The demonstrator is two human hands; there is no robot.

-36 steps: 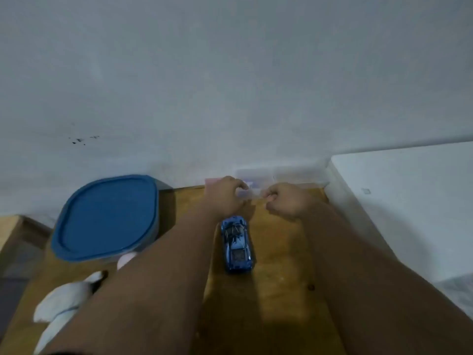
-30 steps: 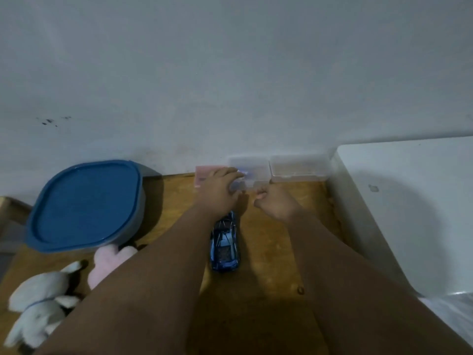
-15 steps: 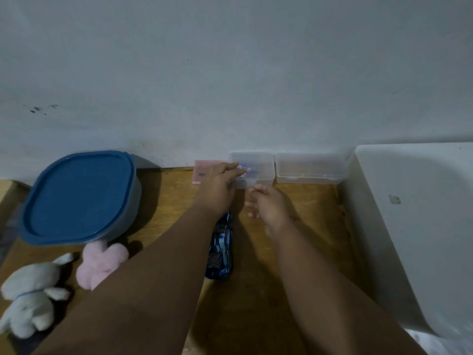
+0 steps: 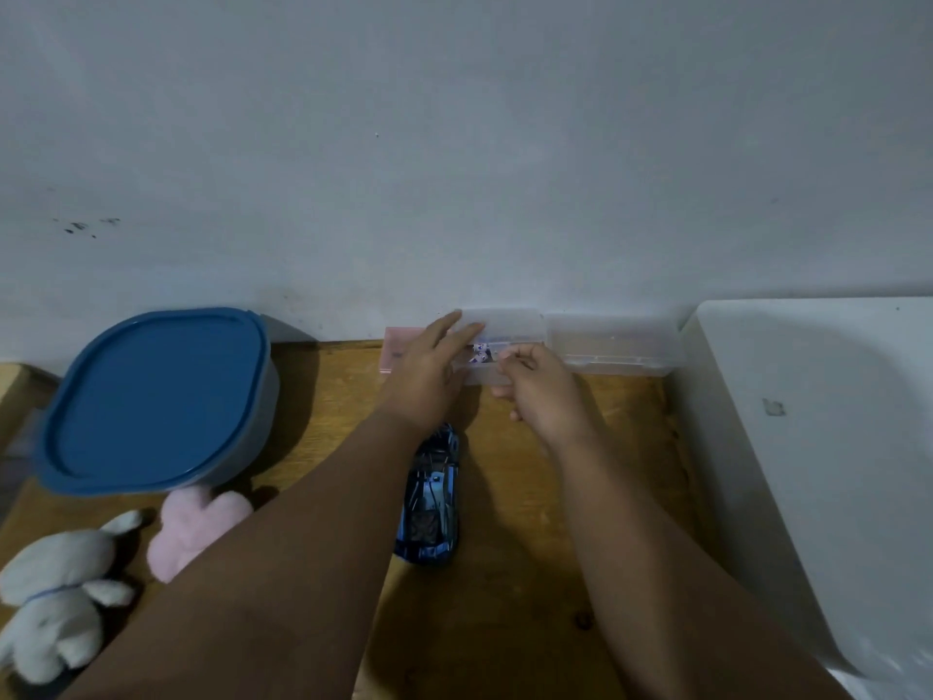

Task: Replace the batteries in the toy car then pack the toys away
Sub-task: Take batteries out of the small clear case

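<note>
We record the toy car (image 4: 431,502), blue, standing on the wooden table (image 4: 530,573) with its length running from six to twelve o'clock. It lies between the two forearms, and the left forearm covers part of its left side.

At twelve o'clock from the car, a small clear box (image 4: 507,328) stands against the wall. The left hand (image 4: 429,376) lies with straight fingers on the left part of this box and grips nothing. The right hand (image 4: 542,391) is at the front of the same box with its fingers curled. We cannot tell whether they hold anything. Small white and purple items (image 4: 478,352) show inside the box between the two hands; they are too small to identify.

A second clear box (image 4: 613,346) stands just beside the first, at three o'clock from it. A pink box (image 4: 395,348) lies at nine o'clock from the first, partly behind the left hand.

A round container with a blue lid (image 4: 151,396) occupies the table at ten o'clock from the car. A pink plush toy (image 4: 194,522) lies at nine o'clock from the car, touching the container's near edge. A white plush toy (image 4: 55,588) lies at eight o'clock, near the pink one. A white surface (image 4: 833,447) borders the table at three o'clock.
</note>
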